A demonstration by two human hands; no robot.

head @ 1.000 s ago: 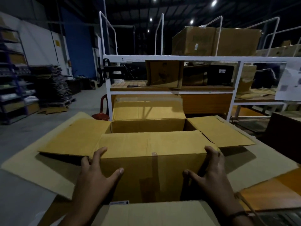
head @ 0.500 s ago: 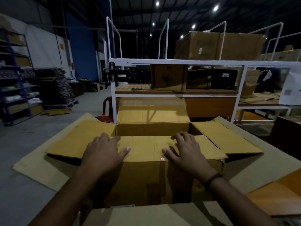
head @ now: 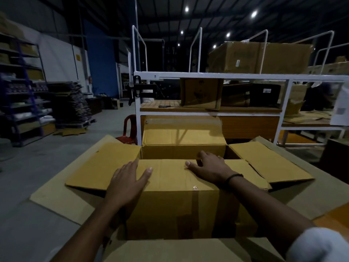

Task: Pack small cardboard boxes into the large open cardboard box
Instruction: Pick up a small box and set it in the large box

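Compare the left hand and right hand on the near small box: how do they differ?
The left hand lies flat, fingers straight, over the left edge of the small cardboard box. The right hand reaches further back, fingers arched at the far edge. The right hand has a dark wristband; the left hand has none. Both rest on top of the same box, which sits inside the large open cardboard box.

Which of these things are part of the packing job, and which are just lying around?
Job: small box, large box, left hand, right hand.
Lying about: red chair, white rack, cardboard stack, box on rack.
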